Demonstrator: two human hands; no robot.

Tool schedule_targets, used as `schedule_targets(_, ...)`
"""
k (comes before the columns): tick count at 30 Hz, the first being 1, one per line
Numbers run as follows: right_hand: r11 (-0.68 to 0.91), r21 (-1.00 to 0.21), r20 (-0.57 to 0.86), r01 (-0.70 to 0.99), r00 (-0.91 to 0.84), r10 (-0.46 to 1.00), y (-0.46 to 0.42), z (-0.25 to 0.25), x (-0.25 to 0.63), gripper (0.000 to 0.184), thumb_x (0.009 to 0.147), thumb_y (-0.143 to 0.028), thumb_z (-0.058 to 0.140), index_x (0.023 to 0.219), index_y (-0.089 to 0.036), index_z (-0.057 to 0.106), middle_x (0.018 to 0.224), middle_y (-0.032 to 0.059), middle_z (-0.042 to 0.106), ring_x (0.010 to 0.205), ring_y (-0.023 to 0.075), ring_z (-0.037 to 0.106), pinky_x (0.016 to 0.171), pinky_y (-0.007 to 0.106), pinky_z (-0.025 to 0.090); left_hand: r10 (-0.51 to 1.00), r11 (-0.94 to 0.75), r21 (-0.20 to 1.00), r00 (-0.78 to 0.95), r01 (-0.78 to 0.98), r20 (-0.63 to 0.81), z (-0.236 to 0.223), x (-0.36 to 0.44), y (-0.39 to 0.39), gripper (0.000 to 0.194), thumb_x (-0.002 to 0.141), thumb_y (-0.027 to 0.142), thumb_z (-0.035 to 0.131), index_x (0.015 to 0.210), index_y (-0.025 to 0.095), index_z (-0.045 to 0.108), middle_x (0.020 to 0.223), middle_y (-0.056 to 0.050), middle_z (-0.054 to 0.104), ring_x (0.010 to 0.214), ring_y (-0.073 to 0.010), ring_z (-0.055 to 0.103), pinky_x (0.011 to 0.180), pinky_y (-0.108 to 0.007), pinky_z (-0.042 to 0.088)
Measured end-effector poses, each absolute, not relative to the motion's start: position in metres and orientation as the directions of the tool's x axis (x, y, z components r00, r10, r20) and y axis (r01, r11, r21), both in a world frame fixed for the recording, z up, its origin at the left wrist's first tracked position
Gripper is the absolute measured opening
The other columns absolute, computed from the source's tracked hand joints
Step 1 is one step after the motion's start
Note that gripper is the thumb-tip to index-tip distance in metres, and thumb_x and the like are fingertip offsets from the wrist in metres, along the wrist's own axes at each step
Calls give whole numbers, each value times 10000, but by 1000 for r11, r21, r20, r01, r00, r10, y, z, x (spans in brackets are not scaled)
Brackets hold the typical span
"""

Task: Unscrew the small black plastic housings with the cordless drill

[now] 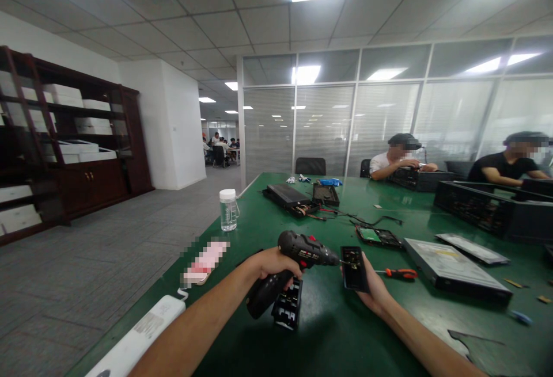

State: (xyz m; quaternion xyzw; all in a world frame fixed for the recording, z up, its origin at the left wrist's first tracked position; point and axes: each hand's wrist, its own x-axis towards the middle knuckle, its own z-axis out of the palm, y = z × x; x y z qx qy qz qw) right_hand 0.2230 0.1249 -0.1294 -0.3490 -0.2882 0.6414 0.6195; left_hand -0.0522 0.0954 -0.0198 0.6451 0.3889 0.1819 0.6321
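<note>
One green table (254,221), one power drill (305,248), one black casing (355,276)

Much of the lower view is being filled by the table. At its far right, a person in a dark shirt (492,168) is being partly hidden by an open computer case (473,210); farther back, a second case (421,179) is being handled by a person in a white shirt (380,163). A long white box (142,334) at the table's left edge is being partly covered by the left forearm. Beyond the right forearm, a flat silver drive (453,265) is being supported by the tabletop.

The drill is being gripped by the left hand (276,263), its fingers wrapped around the handle, and is being pointed rightward. The casing is being held above the table by the right hand (375,286), clasped along its right side; the fingers behind it are being hidden from view. Under the drill, a slotted black part (288,308) is being partly overlapped by the handle. Just right of the right hand, an orange-and-black screwdriver (401,274) is being borne by the table. The drill's thin bit is being aimed at the casing's face; whether contact is being made cannot be told.
</note>
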Motion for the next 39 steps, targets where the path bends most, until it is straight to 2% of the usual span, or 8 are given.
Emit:
schedule_targets(6, -58, -805, -86, -590, 19, 996, 124, -128, 222, 357, 724, -473, 552, 875, -153, 609, 766, 67, 658, 705, 198, 614, 699, 336, 490, 733, 83, 965, 640, 250, -229, -20, -52, 96, 232, 512, 227, 640, 710, 122, 580, 546, -3, 553, 433, -116, 503, 450, -252, 406)
schedule_targets(13, -58, -808, -87, -586, 22, 996, 123, -126, 221, 350, 722, -469, 556, 881, -161, 606, 799, 67, 661, 709, 196, 615, 696, 335, 491, 731, 108, 962, 635, 253, -249, -21, -53, 97, 202, 526, 217, 633, 695, 124, 576, 505, -1, 541, 430, -114, 499, 448, -242, 396)
schedule_targets(18, -42, -810, -76, -585, 34, 997, 125, -129, 222, 333, 724, -467, 554, 860, -168, 604, 726, 49, 653, 684, 200, 616, 674, 341, 496, 725, 114, 957, 637, 265, -263, -20, -53, 96, 241, 516, 235, 645, 723, 126, 581, 496, 5, 539, 422, -114, 494, 446, -242, 395)
schedule_targets(26, -45, -803, -72, -594, 22, 997, 123, -127, 221, 321, 728, -459, 553, 868, -174, 601, 737, 47, 655, 709, 204, 620, 686, 343, 497, 731, 103, 964, 639, 243, -239, -19, -52, 95, 243, 513, 224, 641, 726, 119, 586, 576, -2, 550, 447, -109, 505, 456, -246, 406)
schedule_targets(39, -53, -794, -82, -605, 20, 996, 122, -125, 221, 306, 726, -444, 561, 873, -178, 595, 756, 50, 657, 731, 218, 624, 659, 344, 504, 720, 94, 967, 655, 237, -230, -21, -53, 96, 220, 521, 216, 629, 715, 119, 588, 551, 0, 546, 435, -108, 499, 452, -244, 403)
